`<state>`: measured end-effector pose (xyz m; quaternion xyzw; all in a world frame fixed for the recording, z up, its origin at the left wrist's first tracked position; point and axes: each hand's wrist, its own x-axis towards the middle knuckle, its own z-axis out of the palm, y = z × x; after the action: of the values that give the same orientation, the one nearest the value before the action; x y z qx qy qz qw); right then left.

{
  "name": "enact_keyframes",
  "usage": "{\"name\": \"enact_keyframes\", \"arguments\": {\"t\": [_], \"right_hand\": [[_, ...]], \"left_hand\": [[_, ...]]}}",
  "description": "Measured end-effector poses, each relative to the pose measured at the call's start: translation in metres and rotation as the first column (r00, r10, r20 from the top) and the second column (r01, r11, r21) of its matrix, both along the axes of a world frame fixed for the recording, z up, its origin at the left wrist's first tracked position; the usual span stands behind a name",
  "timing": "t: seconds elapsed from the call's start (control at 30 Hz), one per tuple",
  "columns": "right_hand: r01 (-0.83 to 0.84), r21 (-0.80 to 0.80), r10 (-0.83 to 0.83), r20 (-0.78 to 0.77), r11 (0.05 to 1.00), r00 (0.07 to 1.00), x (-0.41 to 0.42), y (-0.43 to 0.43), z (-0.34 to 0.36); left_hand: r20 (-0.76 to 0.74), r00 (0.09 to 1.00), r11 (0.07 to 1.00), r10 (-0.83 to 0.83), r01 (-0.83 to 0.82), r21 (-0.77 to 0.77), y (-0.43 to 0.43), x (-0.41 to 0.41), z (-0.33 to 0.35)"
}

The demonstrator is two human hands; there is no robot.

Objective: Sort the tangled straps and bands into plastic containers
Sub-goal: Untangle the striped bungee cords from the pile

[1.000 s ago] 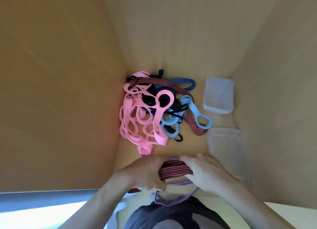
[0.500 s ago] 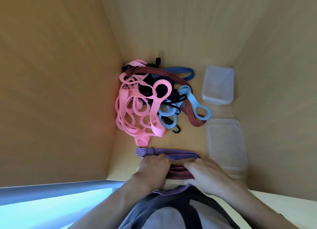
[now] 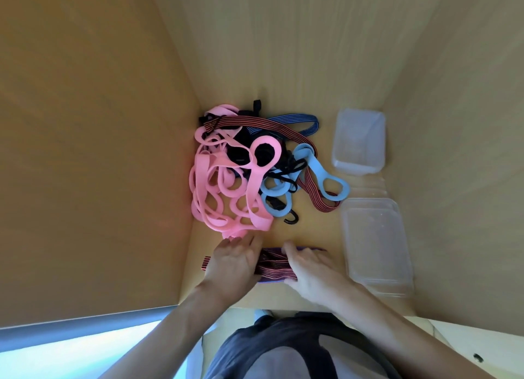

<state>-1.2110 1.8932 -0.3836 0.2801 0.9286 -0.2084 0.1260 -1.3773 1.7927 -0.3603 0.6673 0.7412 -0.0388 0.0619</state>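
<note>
- Working inside the big light-brown wooden cupboard (image 3: 312,228), the person has little room, so slow, small moves look best.
- The big tangled heap of soft pink rubber bands (image 3: 226,186) sits at the back left, mixed up with light blue rubber loops (image 3: 326,177). It is best left alone for now.
- The large clear plastic box (image 3: 374,245) sits on the right, near the right hand. It looks like the easy place for this bundle, but I cannot tell which box is meant.
- The small clear plastic box (image 3: 358,140) sits farther back.
- The left hand (image 3: 234,262) lies flat, fingers straight, pressing on the bundle.
- The right hand (image 3: 309,268) lies on it too, fingers mostly straight. I cannot tell if the thumb tucks under.
- The folded red-and-black striped stretchy strap (image 3: 273,268) lies at the front edge under both hands, on a thin purple strap (image 3: 314,249). Grab all its loops together so none spring out.
- The small black hook (image 3: 292,218) pokes out of the heap and might catch on a strap.
</note>
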Motion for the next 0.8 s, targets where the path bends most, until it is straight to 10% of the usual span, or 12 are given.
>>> {"name": "enact_keyframes", "arguments": {"t": [0.2,0.43,0.8], "right_hand": [[0.002,0.104,-0.004,0.02,0.995,1.0,0.002,-0.005,-0.008],[-0.006,0.399,0.074,-0.157,0.917,0.985,0.009,-0.008,-0.013],[-0.113,0.3,0.176,-0.192,0.947,0.965,0.027,-0.006,-0.048]], "left_hand": [[0.005,0.998,0.972,0.056,-0.053,-0.228,-0.007,-0.002,-0.015],[-0.046,0.999,0.999,-0.025,0.023,-0.043,-0.019,-0.004,-0.024],[0.077,0.991,0.971,-0.106,0.087,0.222,-0.039,-0.01,-0.061]]}}
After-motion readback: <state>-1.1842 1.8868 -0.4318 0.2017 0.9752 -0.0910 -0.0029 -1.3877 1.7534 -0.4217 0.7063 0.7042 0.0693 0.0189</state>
